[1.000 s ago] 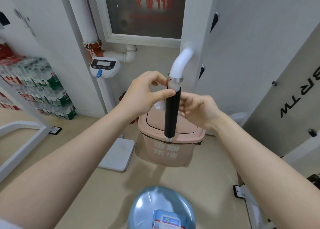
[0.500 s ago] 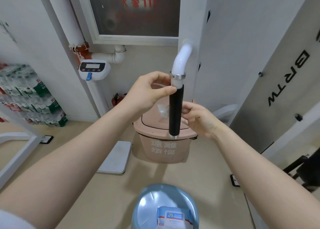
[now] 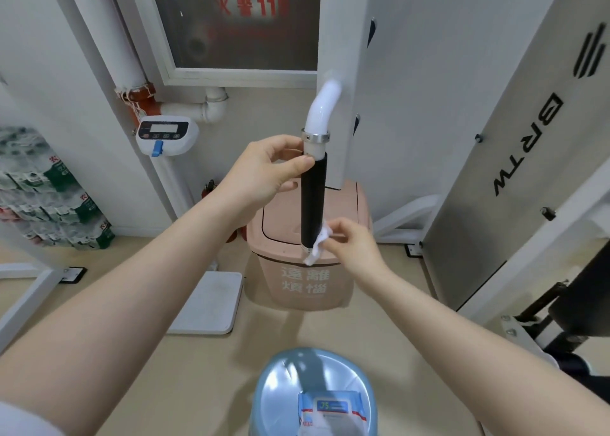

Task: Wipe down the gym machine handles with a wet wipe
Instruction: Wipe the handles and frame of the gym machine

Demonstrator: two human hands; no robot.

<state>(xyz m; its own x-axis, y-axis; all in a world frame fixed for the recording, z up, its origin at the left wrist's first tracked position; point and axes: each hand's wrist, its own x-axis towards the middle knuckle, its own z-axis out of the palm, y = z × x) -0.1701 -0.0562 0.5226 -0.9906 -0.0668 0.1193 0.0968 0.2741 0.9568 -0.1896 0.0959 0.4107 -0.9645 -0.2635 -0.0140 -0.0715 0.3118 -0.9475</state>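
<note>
The fingers of the right hand (image 3: 350, 241) are curled and pinch a small crumpled white wet wipe (image 3: 317, 245), pressing it against the right side of the lower end of the black foam-covered cylindrical handle grip (image 3: 313, 201). The wipe bunches at the fingertips and a loose tail of it hangs down just past the bottom of the grip. The thumb and forefinger of the left hand (image 3: 264, 171) close around the top of the same handle, where the black grip meets a short white collar; the other fingers curl loosely behind it.

The handle hangs almost upright in the middle of the view. Its black sleeve looks matte and evenly dark, with a thin metal cap at the bottom. Above the sleeve sits a shiny metal clamp ring (image 3: 315, 136), and above that a glossy white curved tube (image 3: 321, 105) bends up and to the right into the white upright post of the gym machine (image 3: 343, 56).

Behind and below the handle stands a pink plastic lidded bin with white characters on its front (image 3: 303, 270). To its left a flat white floor scale platform (image 3: 208, 303) lies on the beige floor, with its white display head with a blue tab (image 3: 166, 135) mounted higher up. At the bottom edge, a blue and white pack of wet wipes (image 3: 331, 411) rests on a round pale blue lid (image 3: 284, 379). Shrink-wrapped bottled water packs (image 3: 49, 201) are stacked at far left.
</note>
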